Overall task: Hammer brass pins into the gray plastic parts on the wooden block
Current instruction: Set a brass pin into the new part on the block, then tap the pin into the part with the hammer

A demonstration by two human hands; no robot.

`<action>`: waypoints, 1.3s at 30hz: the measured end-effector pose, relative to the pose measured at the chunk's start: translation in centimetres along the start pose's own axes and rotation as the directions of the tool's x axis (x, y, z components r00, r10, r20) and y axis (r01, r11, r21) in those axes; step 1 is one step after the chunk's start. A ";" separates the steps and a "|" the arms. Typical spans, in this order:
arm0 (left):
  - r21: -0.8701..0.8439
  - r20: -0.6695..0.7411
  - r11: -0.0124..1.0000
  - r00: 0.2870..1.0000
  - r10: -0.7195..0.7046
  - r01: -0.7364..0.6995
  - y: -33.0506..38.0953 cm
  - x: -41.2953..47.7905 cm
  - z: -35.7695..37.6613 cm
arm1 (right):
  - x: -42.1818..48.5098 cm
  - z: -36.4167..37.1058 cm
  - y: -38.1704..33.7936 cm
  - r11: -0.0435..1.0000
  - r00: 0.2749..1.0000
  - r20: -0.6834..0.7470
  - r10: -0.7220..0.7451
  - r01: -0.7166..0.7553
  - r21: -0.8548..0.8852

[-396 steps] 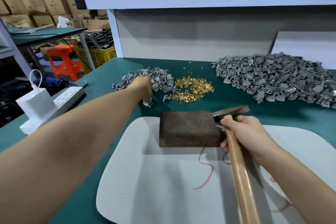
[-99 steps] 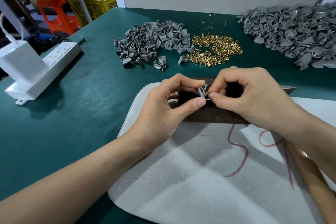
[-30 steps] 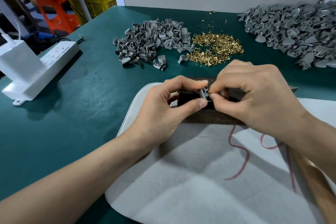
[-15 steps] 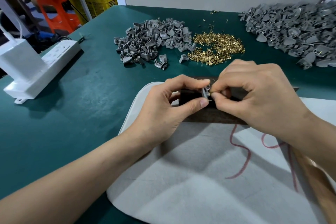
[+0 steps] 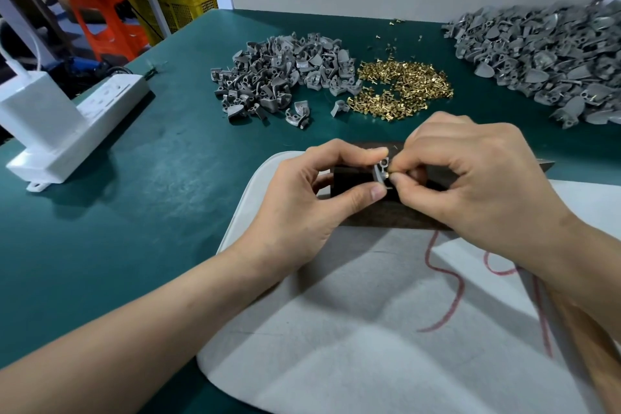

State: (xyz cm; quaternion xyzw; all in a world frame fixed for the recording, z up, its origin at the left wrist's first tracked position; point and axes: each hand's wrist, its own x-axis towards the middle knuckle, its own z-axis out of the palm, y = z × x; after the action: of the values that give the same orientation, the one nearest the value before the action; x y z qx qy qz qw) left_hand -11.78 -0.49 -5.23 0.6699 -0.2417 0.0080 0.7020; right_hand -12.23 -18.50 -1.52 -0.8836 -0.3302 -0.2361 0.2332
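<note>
Gray plastic, small and curved with round holes: the part (image 5: 381,168) is pinched between the thumb and forefinger of the left hand (image 5: 312,202), over the dark, rough wooden block (image 5: 386,216) near the centre. The right hand (image 5: 477,185) pinches a tiny brass pin (image 5: 387,174) against the part's right side, and only a glint of the pin shows. Whether the part touches the block cannot be told. Both hands hide most of the block, which sits at the far edge of a soft white felt mat (image 5: 353,329) marked with a red scrawl (image 5: 450,299). Farther off on the teal tabletop (image 5: 134,195) lie a small heap of gray parts (image 5: 279,74), a glittering heap of brass pins (image 5: 403,89) and, at far right, a larger gray heap (image 5: 544,54) cut off by the frame. A white power strip (image 5: 100,111) lies on the left.
</note>
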 end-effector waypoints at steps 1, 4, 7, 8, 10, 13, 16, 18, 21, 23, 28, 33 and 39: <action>0.001 -0.002 1.000 1.000 0.000 0.000 0.0 0.0 0.0 | 0.0 0.0 0.0 1.000 1.000 -0.006 0.001 -0.001 0.002; 0.003 -0.001 1.000 1.000 0.002 -0.002 0.1 -0.2 0.0 | -0.1 0.1 -0.1 1.000 1.000 -0.019 0.003 -0.003 0.005; 0.010 -0.004 1.000 1.000 0.003 -0.003 0.1 -0.2 0.1 | -0.2 0.2 -0.2 1.000 1.000 -0.025 -0.001 0.001 -0.004; 0.007 -0.005 1.000 1.000 0.003 -0.003 0.1 -0.2 0.1 | -0.2 0.2 -0.3 1.000 1.000 -0.027 -0.001 0.000 -0.006; 0.009 -0.010 1.000 1.000 0.008 -0.008 0.1 -0.2 0.2 | -0.2 0.2 -0.3 1.000 1.000 -0.030 0.000 0.000 -0.012; 0.022 -0.018 1.000 1.000 0.008 -0.007 0.2 -0.2 0.2 | -0.2 0.2 -0.3 1.000 1.000 -0.026 0.007 -0.007 -0.011; 0.042 -0.030 0.999 1.000 0.008 -0.007 0.2 -0.3 0.3 | -0.1 0.1 -0.3 1.000 1.000 -0.007 0.025 -0.025 -0.001; 0.049 -0.037 0.999 0.999 0.011 -0.009 0.3 -0.2 0.3 | 0.0 0.0 -0.3 0.999 0.999 0.023 0.046 -0.047 0.014; 0.076 -0.056 0.997 0.998 0.024 -0.020 0.4 -0.4 0.3 | 0.3 -0.4 -0.2 0.994 0.992 0.082 0.099 -0.103 0.043; 0.167 -0.076 0.985 0.996 0.053 -0.040 0.4 -0.5 0.3 | 0.4 -0.7 -0.3 0.991 0.988 0.100 0.122 -0.127 0.049; 0.221 -0.090 0.975 0.996 0.012 0.008 0.3 -0.6 0.0 | 0.7 -2.6 0.5 0.950 0.948 -0.077 0.309 -0.312 -0.035; 0.210 -0.133 0.975 0.990 -0.043 0.070 0.1 -0.7 0.1 | -0.8 -6.1 2.5 0.590 0.608 0.069 0.791 -0.729 -0.348; 0.304 -0.122 0.951 0.992 -0.023 0.060 0.4 -0.6 0.2 | -3.3 -5.6 1.3 0.384 0.304 0.266 0.915 -0.859 -0.339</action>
State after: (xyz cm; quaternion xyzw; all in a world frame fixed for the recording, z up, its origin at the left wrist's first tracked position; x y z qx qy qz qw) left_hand -12.57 -0.46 -5.05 0.7741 -0.1817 0.0699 0.6023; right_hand -15.01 -24.13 0.63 -0.9583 0.1875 0.1028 0.1898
